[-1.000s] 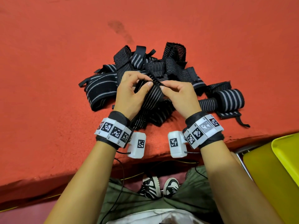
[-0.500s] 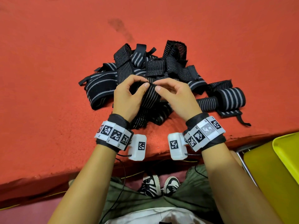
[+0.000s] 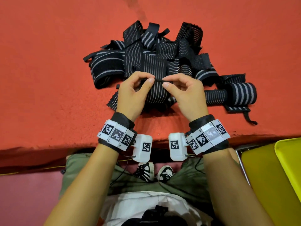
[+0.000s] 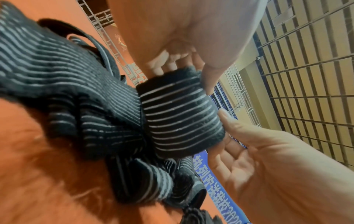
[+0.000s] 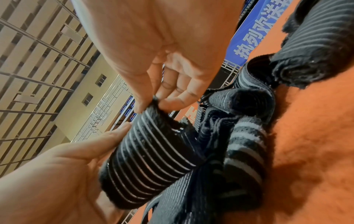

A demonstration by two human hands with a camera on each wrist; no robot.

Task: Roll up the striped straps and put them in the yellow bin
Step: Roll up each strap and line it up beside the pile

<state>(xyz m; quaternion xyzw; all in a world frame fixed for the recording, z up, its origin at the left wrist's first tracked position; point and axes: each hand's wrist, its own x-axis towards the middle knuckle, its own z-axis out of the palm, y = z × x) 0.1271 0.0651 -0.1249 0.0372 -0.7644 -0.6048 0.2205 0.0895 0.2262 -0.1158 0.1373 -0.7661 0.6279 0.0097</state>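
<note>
A heap of black straps with grey stripes (image 3: 162, 54) lies on the red felt table (image 3: 48, 79). Both hands hold one strap (image 3: 158, 93) at the heap's near side by its top edge, which is curled over into a short roll (image 4: 178, 118). My left hand (image 3: 151, 79) pinches the edge's left part, thumb in front and fingers (image 4: 162, 68) behind. My right hand (image 3: 165, 81) pinches the right corner between thumb and index finger, as the right wrist view shows (image 5: 154, 104). The strap's lower part trails into the heap. The yellow bin (image 3: 290, 160) stands low at my right.
A rolled strap (image 3: 241, 93) with broad stripes lies at the heap's right, a loose tab trailing from it. The table's front edge (image 3: 48, 147) runs just under my wrists. My legs and shoes (image 3: 154, 172) are below it.
Both hands have come closer to me and settled side by side on the strap's top edge, which now curls over in a tight fold. The heap has not moved.
</note>
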